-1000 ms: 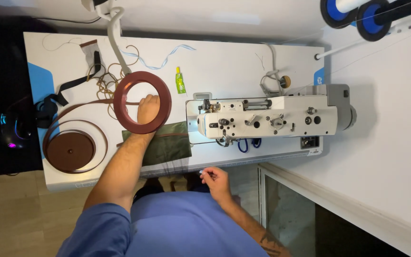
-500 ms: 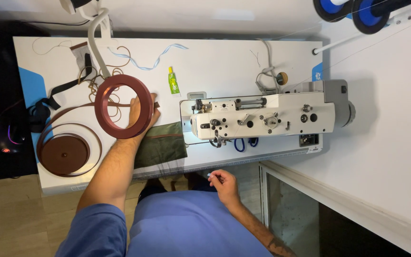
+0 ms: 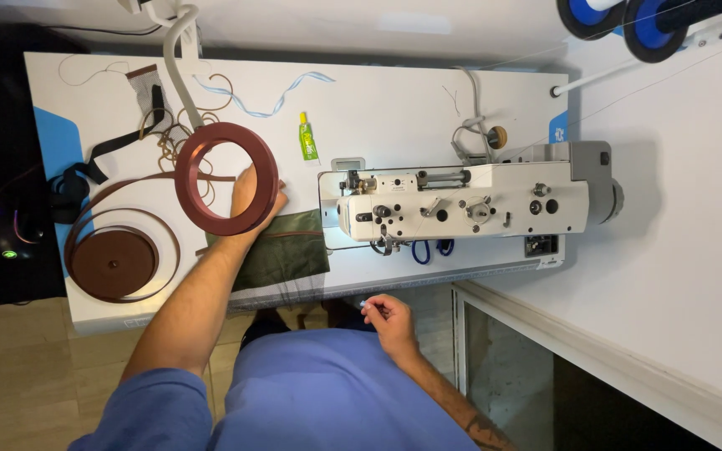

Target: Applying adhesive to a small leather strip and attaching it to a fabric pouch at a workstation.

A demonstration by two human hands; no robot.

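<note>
My left hand (image 3: 250,200) grips the right side of a maroon ring-shaped roll of tape (image 3: 226,178), held tilted above the white table (image 3: 394,100). Just below the hand lies a dark green fabric piece (image 3: 282,249) beside the needle end of a white sewing machine (image 3: 470,199). My right hand (image 3: 388,317) hovers near my lap below the table's front edge, fingers pinched on a small pale object that is too small to identify.
A flat brown tape roll (image 3: 113,263) with a loose strip lies at the table's left. Black straps (image 3: 94,163), a light blue ribbon (image 3: 261,100) and a small green tube (image 3: 307,138) lie behind. A white lamp arm (image 3: 175,58) rises at the back left. Blue spools (image 3: 620,17) sit top right.
My left hand has carried the maroon ring slightly toward me and the left, staying over the green fabric's edge. My right hand has stayed near my lap.
</note>
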